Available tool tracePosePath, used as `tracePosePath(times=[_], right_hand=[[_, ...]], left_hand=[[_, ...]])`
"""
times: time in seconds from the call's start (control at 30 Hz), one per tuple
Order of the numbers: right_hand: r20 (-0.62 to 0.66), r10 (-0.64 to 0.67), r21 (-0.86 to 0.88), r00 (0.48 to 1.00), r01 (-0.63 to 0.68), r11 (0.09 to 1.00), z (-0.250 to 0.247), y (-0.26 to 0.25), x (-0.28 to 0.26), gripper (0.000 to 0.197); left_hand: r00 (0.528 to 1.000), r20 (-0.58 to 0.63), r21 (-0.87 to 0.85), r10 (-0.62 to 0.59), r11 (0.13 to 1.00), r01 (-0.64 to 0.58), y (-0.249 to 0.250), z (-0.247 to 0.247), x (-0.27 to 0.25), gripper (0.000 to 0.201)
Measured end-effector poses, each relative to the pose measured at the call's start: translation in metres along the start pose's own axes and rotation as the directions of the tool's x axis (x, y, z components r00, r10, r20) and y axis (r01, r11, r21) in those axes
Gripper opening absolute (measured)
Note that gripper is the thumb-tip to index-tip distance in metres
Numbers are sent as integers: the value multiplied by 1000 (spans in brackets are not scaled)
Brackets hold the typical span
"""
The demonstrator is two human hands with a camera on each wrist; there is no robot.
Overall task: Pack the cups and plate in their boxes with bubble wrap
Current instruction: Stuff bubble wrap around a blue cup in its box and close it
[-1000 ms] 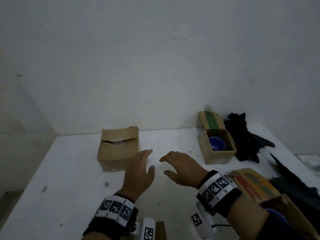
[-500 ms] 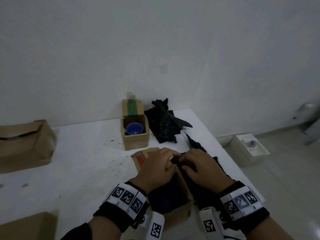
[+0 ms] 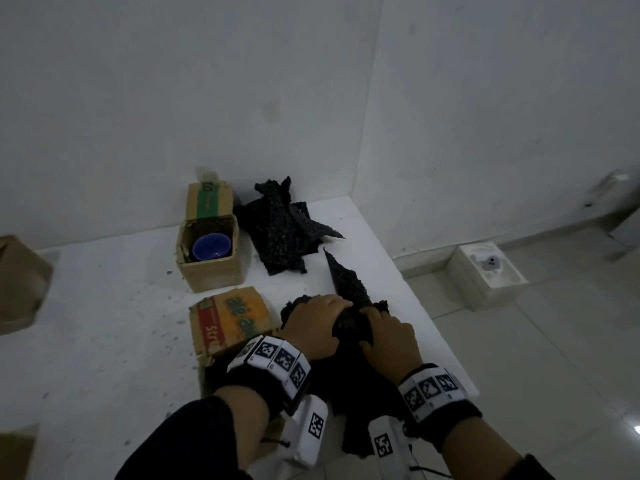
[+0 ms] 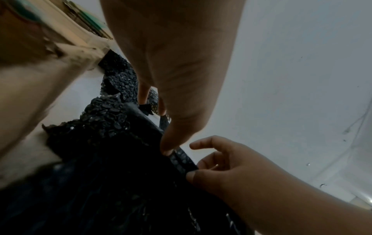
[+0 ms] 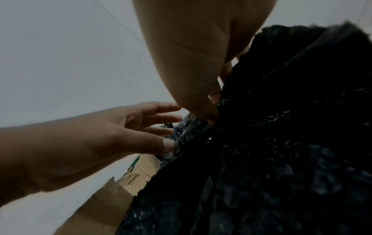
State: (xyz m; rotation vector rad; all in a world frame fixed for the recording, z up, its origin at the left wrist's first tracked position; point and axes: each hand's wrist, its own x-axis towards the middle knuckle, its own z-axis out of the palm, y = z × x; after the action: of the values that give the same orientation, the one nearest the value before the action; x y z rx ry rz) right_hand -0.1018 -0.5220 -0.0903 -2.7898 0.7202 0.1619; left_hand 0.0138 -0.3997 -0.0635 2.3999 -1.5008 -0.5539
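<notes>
Black bubble wrap [image 3: 349,327] is bunched over an open cardboard box with a printed red and orange flap [image 3: 232,320] near the table's front right. My left hand [image 3: 315,323] lies curled over the top of the bunch, thumb [image 4: 167,147] against a folded edge. My right hand [image 3: 388,337] grips the same wrap from the right, thumb [image 5: 207,114] pressed into it. Whatever lies under the wrap is hidden. Behind, a blue cup [image 3: 211,247] sits in a small open box [image 3: 214,271].
More black bubble wrap [image 3: 284,230] is piled at the back right, and a pointed strip [image 3: 346,282] lies just beyond my hands. A brown box [image 3: 20,278] stands at the left. The table's right edge [image 3: 426,306] is close; a white box [image 3: 485,275] sits on the floor.
My view swung right, away from the closed brown box. Both hands left the middle of the table and took hold of the black bubble wrap over the printed box, bunching it up.
</notes>
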Motion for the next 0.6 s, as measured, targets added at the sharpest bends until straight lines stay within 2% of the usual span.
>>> tracePosePath(times=[0.07,0.2,0.3,0.4,0.5,0.6], right_hand=[[-47,-12,82,999,16,997,-4,0,5,43],[-125,-51,329,991,90,940,-14,0,14,32],[-219,-109,386,970,189,903,-26,-3,19,32],[-305,-182,395,935,298,869,-45,-7,21,34],[-365,-194,414,911,345,842,-62,-11,24,38],[-375,-199,434,905,361,825,-75,-16,26,31]], left_hand=[[999,14,27,-31,999,31,2,0,4,71],[996,-38,87,-79,993,82,4,-5,7,76],[991,-98,97,-92,990,102,2,-13,9,75],[971,-225,114,-77,988,105,3,-22,11,51],[916,-395,104,-70,987,121,6,-35,13,18],[875,-481,87,-57,990,113,6,-55,8,8]])
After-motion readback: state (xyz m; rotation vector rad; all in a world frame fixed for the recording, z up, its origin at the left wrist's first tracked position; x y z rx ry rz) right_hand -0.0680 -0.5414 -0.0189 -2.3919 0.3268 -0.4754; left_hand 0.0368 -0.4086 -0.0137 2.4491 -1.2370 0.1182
